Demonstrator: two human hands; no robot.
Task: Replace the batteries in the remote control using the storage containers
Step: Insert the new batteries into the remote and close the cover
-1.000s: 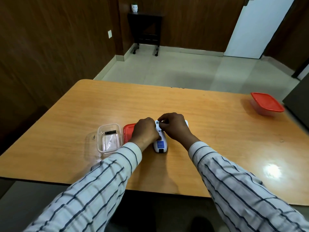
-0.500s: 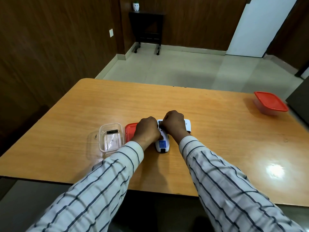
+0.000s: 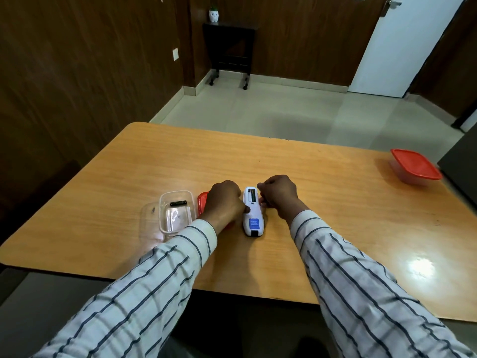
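A person in a striped white shirt works at a glossy orange-brown wooden table (image 3: 335,202). A white plastic remote control (image 3: 253,215) lies face down near the table's front edge, its battery compartment uncovered at the far end. One dark battery seems to sit in the slot, though it is too small to be sure.

The left hand (image 3: 225,200) is curled beside the remote's left edge, thumb tip touching it and steadying it. The right hand (image 3: 280,196) is closed in a loose fist just right of the compartment, fingertips near the remote's edge; whether it holds a battery or the cover cannot be told.

Left of the left hand stands an open clear plastic storage container (image 3: 176,211) holding one small black battery (image 3: 178,203). Its red lid (image 3: 202,206) lies partly hidden behind the left hand. A second clear container with a red lid (image 3: 415,165), closed, sits well apart at the table's far right.

The task looks roughly midway: compartment opened, one battery set aside, closed container untouched, cover not yet refitted.
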